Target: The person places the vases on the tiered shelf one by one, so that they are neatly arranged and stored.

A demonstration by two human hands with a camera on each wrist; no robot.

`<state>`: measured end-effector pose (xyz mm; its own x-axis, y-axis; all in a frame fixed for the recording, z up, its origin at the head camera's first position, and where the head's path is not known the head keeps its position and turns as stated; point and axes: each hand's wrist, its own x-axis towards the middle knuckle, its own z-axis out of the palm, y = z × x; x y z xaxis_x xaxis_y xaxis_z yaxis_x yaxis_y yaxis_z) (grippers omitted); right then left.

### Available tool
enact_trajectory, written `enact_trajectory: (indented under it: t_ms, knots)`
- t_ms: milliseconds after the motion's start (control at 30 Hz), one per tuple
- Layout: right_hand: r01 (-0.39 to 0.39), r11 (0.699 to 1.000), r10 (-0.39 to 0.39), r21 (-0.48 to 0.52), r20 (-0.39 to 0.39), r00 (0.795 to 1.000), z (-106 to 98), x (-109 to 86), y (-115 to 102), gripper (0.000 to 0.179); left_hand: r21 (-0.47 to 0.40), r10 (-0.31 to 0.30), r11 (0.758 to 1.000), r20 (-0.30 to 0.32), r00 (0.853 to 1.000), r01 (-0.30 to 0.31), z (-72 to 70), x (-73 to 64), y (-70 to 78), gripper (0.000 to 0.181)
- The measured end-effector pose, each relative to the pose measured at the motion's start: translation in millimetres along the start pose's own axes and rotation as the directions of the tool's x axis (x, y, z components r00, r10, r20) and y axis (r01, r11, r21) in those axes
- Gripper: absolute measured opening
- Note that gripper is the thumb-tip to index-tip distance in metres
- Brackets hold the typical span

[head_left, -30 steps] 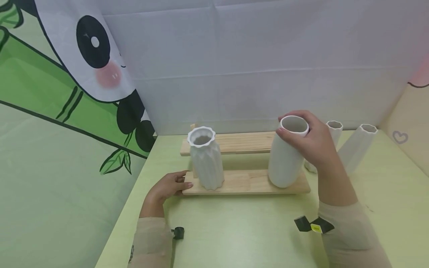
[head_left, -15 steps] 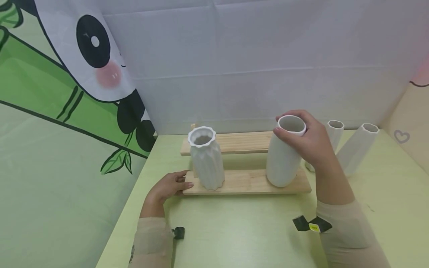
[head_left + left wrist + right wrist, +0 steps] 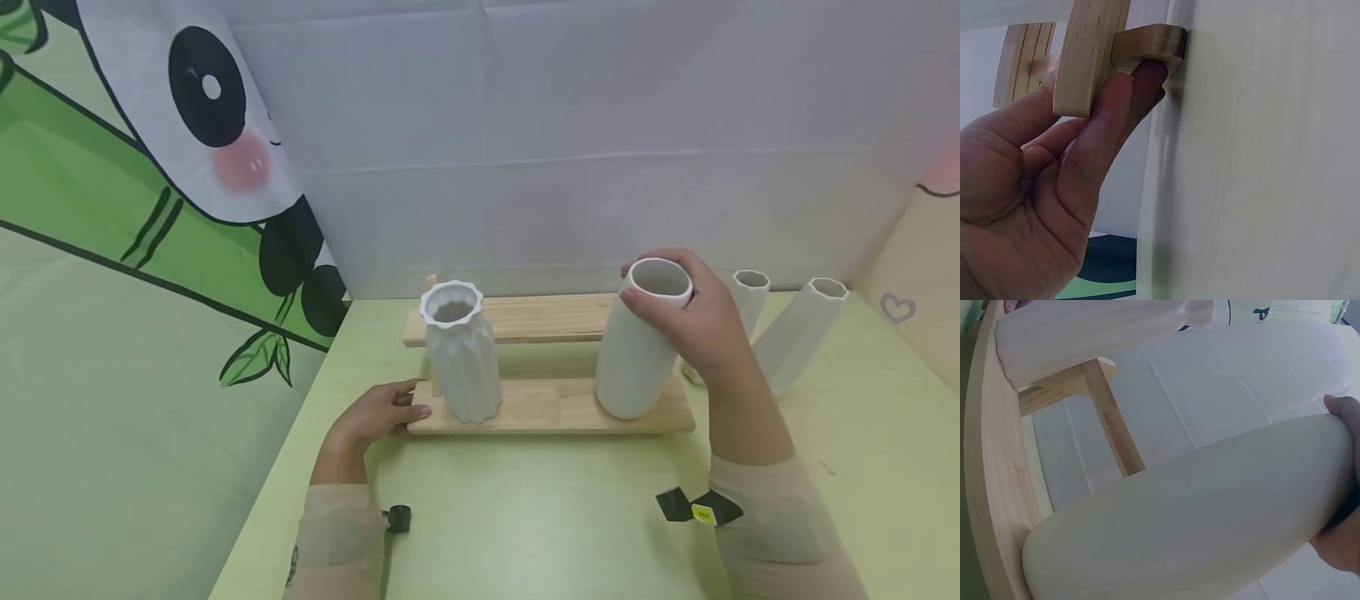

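Observation:
My right hand (image 3: 701, 321) grips a smooth white vase (image 3: 636, 362) around its neck, thumb on the near side of the rim. The vase's base meets the right part of the lower shelf of a two-tier wooden stand (image 3: 551, 404), and in the right wrist view the white vase (image 3: 1197, 512) touches the board. My left hand (image 3: 378, 414) holds the left end of that lower shelf, thumb on top. In the left wrist view, the fingers of the left hand (image 3: 1041, 181) curl under the board's end (image 3: 1079, 75). A ribbed white vase (image 3: 465, 367) stands upright on the shelf's left part.
Two more white vases stand on the table to the right: a slanted faceted one (image 3: 802, 337) and a narrower one (image 3: 752, 293), partly behind my right hand. Behind the lower shelf is the stand's upper shelf (image 3: 547, 319). A white cloth backdrop (image 3: 525, 167) rises behind the table.
The smooth vase, in my right hand, has shifted slightly left at its base on the shelf. My left hand keeps its place on the shelf's end.

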<state>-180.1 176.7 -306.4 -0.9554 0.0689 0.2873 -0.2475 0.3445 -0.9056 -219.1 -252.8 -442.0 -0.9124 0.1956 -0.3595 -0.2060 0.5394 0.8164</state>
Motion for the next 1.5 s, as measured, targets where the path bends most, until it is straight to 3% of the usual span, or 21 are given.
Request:
enact_trajectory:
  t_ms: [200, 500, 1100, 1500]
  knots:
    - [0.034, 0.999, -0.035, 0.028, 0.05, 0.998, -0.7, 0.9, 1.8, 0.041, -0.011, -0.001, 1.0, 0.008, 1.0, 0.001, 0.1, -0.2, -1.6, 0.082]
    - [0.052, 0.998, -0.054, 0.04, 0.038, 0.998, -0.7, 1.0, 2.3, 0.04, -0.004, -0.005, 1.0, 0.0, 1.0, 0.005, -0.1, 1.8, -1.0, 0.084]
    - [0.091, 0.994, -0.098, 0.062, 0.116, 0.988, -5.8, 2.9, 5.2, 0.042, -0.024, 0.016, 1.0, 0.018, 1.0, -0.015, 0.5, 1.7, 0.2, 0.083]
    - [0.082, 0.992, -0.091, 0.093, 0.098, 0.991, -2.8, 2.5, 5.6, 0.046, -0.016, 0.02, 1.0, 0.02, 1.0, -0.019, -0.5, -2.8, 3.0, 0.082]
